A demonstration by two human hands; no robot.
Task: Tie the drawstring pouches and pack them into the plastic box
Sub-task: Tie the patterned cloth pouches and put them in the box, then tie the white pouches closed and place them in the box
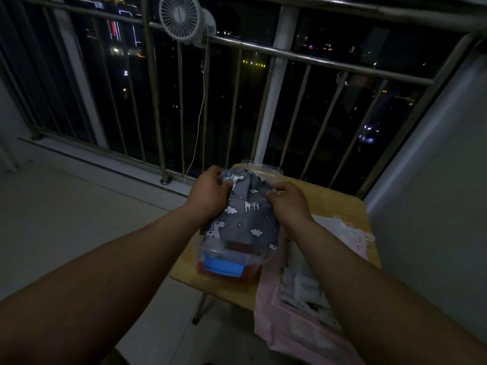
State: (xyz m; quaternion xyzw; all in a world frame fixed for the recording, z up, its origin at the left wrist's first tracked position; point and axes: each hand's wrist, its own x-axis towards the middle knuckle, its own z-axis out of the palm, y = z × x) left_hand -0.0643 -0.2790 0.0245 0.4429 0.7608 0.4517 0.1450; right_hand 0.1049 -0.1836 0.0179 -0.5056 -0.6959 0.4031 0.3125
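— How far along is this, from where you stand?

— Partway, I'd say. On the small yellow wooden counter [340, 206] by the metal balcony railing [316, 57], a pink cloth bag [303, 338] sprawls over the near right corner with white packets showing in it. A heap of white and pink fabric [342, 227] lies just beyond it. Whether those are pouches waiting their turn, I cannot tell.

— And the box?

— The clear plastic box [210, 252] sits open on the left half of the counter, with what looks like its clear lid [263, 169] at the far edge. Something red shows through the near wall, so it seems partly filled already.

— The pouch?

— The grey fabric drawstring pouch printed with white unicorns and clouds [250, 219] is on top of the box, bulging above the rim and not yet pushed down. The left hand [208, 192] has its fingers curled round the pouch's far left top. The right hand [287, 204] pinches the gathered mouth on the right. Whether the cord is knotted is hidden under them.

— So what's left?

— By my reckoning: finish the tie if it needs it, seat this pouch, then close the lid onto the blue plastic latch [224, 268] at the near side.

— Any writing?

— None I can read. The print is only pictures, and the dim light blurs the rest.
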